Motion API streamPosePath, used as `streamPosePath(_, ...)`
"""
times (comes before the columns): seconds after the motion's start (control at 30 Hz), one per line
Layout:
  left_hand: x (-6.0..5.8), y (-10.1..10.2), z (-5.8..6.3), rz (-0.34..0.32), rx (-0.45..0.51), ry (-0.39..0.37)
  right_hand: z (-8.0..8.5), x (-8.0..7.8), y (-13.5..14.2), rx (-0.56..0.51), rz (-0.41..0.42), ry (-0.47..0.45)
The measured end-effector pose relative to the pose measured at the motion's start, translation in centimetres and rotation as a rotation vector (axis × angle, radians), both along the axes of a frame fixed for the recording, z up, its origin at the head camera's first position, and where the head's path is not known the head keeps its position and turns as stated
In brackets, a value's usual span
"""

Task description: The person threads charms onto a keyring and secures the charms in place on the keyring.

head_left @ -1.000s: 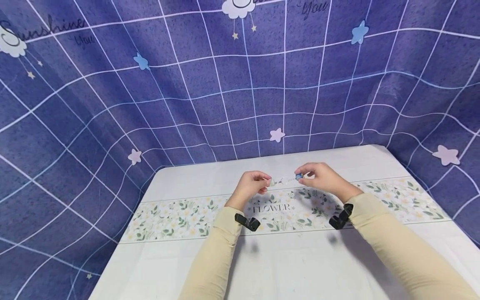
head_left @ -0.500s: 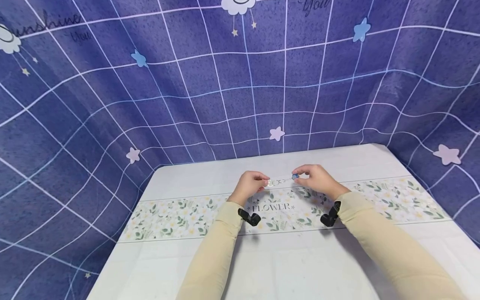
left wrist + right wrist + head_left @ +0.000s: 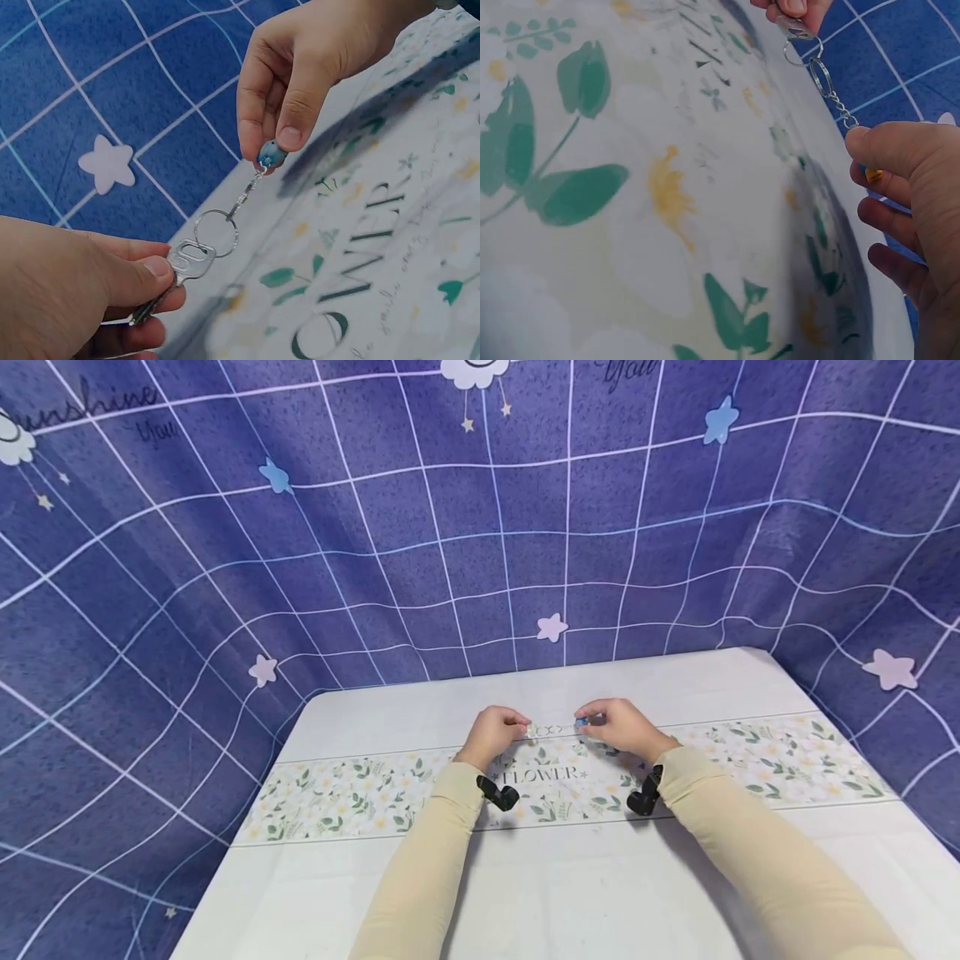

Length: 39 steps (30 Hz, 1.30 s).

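Note:
In the head view my left hand [image 3: 491, 732] is left of centre and my right hand [image 3: 621, 728] is to its right, both over the far part of the table. The left thumb and fingers pinch a silver metal key [image 3: 190, 259], seen clearly in the left wrist view; more key metal shows below, partly hidden by the fingers. The key hangs on a split ring [image 3: 237, 234], joined by a short chain [image 3: 243, 196] to a small blue charm [image 3: 271, 154]. The right thumb and fingertips pinch that charm, which also shows a bit of yellow [image 3: 873, 175] in the right wrist view.
A white table [image 3: 570, 893] lies under the hands, with a floral band [image 3: 360, 793] lettered FLOWER across it. Behind it hangs a blue curtain [image 3: 390, 568] with white grid lines and stars. Black wrist cameras [image 3: 498, 793] sit at both cuffs.
My right hand has moved left and slightly nearer me, closing the distance to the left hand. The left hand has shifted a little left. Both keep their hold on the keychain's two ends.

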<state>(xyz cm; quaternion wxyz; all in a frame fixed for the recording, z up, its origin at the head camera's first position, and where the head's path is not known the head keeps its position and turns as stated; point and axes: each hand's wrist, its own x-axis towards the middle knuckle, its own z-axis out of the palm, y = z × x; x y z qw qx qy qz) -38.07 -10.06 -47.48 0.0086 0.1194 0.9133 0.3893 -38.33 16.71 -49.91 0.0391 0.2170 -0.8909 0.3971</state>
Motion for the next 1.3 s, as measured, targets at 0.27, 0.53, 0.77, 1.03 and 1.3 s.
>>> streamPosePath(0.27,0.0,-0.3,-1.0,0.027,-0.045,0.034,-0.6,-0.1,-0.9,0.018,-0.001,-0.022)
streamPosePath(0.53,-0.3,-0.5,-1.9,0.012,-0.063,0.086,-0.3,0.0,-1.3,0.09,-0.007,-0.001)
streamPosePath(0.77,-0.5,-0.6,-2.5,-0.008,-0.138,0.151,-0.2,0.1,-1.8,0.086,-0.002,0.008)
streamPosePath(1.03,-0.5,-1.0,-2.9,-0.04,-0.129,0.115,-0.6,0.1,-2.1,0.046,-0.002,0.015)
streamPosePath(1.3,-0.5,-1.1,-2.9,-0.049,-0.141,0.115,-0.4,0.1,-2.0,0.02,0.007,-0.019)
